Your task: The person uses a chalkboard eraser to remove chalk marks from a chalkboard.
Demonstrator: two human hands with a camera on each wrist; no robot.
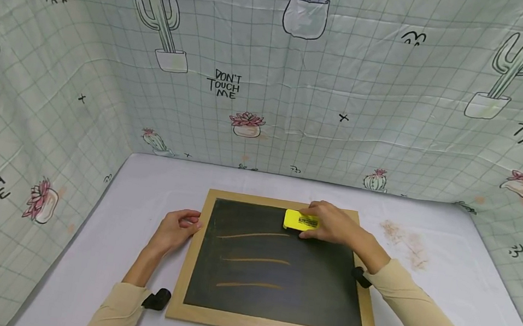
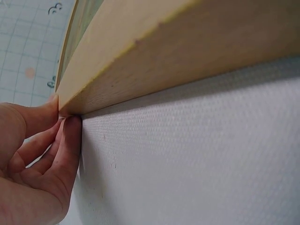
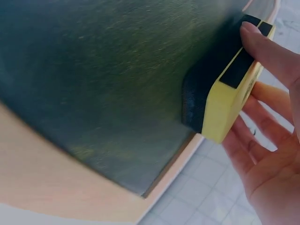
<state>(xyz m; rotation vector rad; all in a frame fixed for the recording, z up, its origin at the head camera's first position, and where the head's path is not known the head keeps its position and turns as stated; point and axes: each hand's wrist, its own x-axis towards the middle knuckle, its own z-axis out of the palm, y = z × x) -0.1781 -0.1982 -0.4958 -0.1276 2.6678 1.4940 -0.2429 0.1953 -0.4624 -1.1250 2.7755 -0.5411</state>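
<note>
A chalkboard (image 1: pixel 315 285) in a light wooden frame lies on the white table, with three orange chalk lines (image 1: pixel 256 260) on its left half. My right hand (image 1: pixel 332 225) grips a yellow eraser (image 1: pixel 297 220) near the board's top edge, right of the upper line's end. In the right wrist view the eraser's black felt (image 3: pixel 193 101) faces the board, thumb on one long side and fingers on the other. At the left edge my left hand (image 1: pixel 174 231) pinches the wooden frame (image 2: pixel 117 70), thumb at its upper edge and a fingertip low against its side.
Brownish smudges (image 1: pixel 405 242) mark the white tablecloth (image 1: pixel 439 318) right of the board. A cloth backdrop (image 1: pixel 302 80) printed with cacti and a grid rises behind the table and at both sides. Black wrist cameras (image 1: pixel 157 299) sit at both sleeves.
</note>
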